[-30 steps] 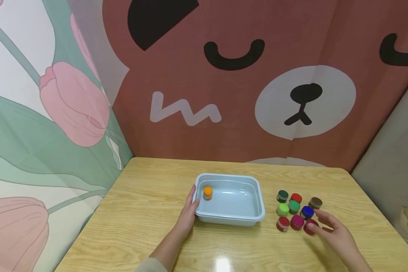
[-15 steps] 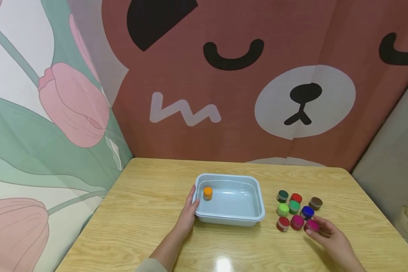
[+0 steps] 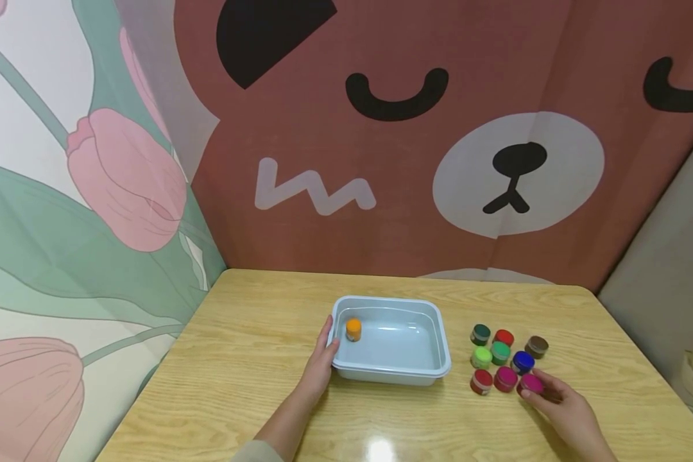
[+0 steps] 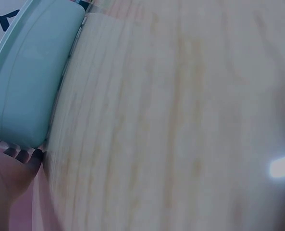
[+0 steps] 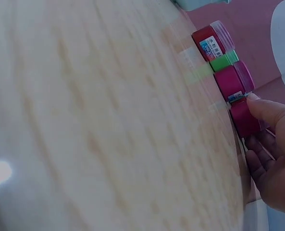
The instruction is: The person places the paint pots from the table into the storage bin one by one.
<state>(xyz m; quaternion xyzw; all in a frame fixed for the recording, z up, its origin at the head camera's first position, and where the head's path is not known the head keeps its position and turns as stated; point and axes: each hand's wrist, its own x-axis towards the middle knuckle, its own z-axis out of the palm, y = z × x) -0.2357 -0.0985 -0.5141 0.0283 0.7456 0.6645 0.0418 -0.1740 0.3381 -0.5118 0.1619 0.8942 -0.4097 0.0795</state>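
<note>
In the head view my left hand [image 3: 319, 367] holds the left side of a pale blue plastic tub [image 3: 389, 372], thumb at the rim and fingers along the outer wall. One orange paint jar [image 3: 353, 330] stands inside the tub, near its left end. My right hand [image 3: 567, 405] grips a magenta paint jar [image 3: 531, 384] at the near right corner of a group of jars. The right wrist view shows the thumb on one side of this dark pink jar [image 5: 245, 119] and the fingers curled at its other side.
Beside the held jar stand a second magenta jar [image 3: 505, 379] and a red jar [image 3: 482, 382]. Behind them are blue [image 3: 522, 362], green [image 3: 500, 353], light green [image 3: 481, 357], dark green [image 3: 480, 334], bright red [image 3: 504, 338] and brown [image 3: 536, 347] jars. A printed curtain hangs behind the wooden table [image 3: 254, 321].
My right hand has come down around the near right magenta jar, its thumb and fingers shifting from over the lid to the sides. My left hand and the tub stay where they were.
</note>
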